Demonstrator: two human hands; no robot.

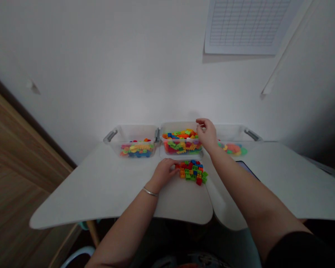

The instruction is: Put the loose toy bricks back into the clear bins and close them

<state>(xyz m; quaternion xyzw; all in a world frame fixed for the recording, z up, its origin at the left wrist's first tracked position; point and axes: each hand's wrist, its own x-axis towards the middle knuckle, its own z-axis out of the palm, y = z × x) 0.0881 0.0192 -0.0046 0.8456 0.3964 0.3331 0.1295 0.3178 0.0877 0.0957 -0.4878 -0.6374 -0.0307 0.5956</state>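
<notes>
My left hand (164,172) rests on the white table (106,186), its curled fingers touching the left side of a flat build of red, green, blue and orange bricks (192,172). A thin bangle sits on that wrist. My right hand (206,134) reaches over the middle clear bin (181,141), which is full of mixed coloured bricks. Its fingers are curled in a pinch above the bin's right side; what they hold is hidden.
A clear bin with grey handle (132,143) stands at the left and another (234,141) at the right, both with coloured pieces. A dark flat object (247,167) lies behind my right forearm. White wall behind; wooden panel at the left.
</notes>
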